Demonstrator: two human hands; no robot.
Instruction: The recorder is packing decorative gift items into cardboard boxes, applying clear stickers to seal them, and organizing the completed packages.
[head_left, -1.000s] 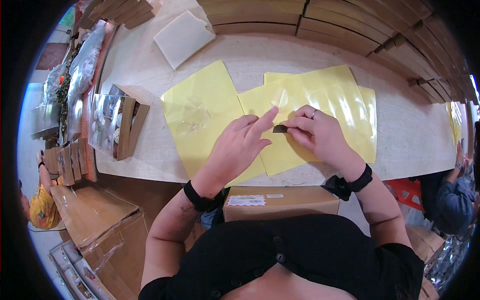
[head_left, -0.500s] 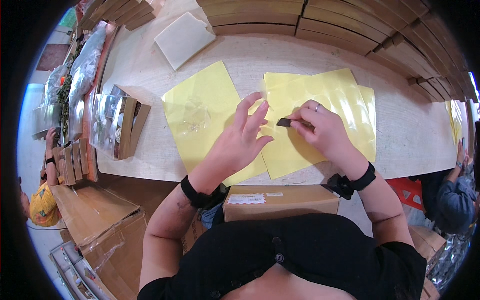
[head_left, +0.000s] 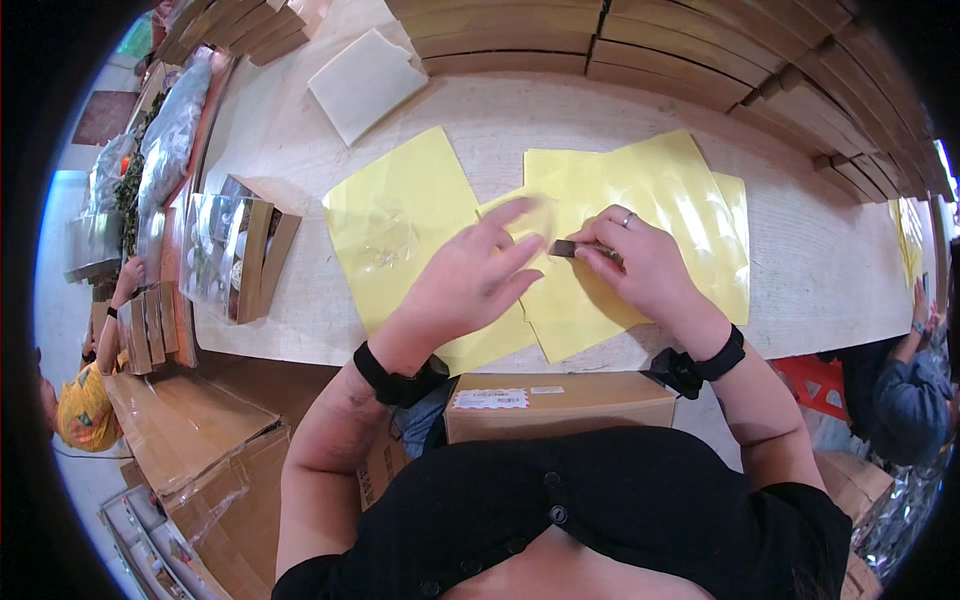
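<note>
My left hand hovers over the yellow sheets, its fingers curled and partly smeared by motion. At its fingertips is a thin, clear round sticker, faint and blurred. Pinched between thumb and fingers of my right hand is a small dark flat blade, its end pointing toward my left hand. Below the right hand lie overlapping yellow backing sheets with a shiny clear surface. Another yellow sheet lies to the left, with crumpled clear film on it.
Stacked brown cartons line the table's far edge. A pale folded sheet lies at the back left. Clear-fronted boxes stand at the left. A cardboard box sits before me. Other people's arms show at both sides.
My left hand has turned and its fingers have come down closer to the blade, carrying the clear sticker. The right hand keeps its pinch on the blade, shifted only slightly.
</note>
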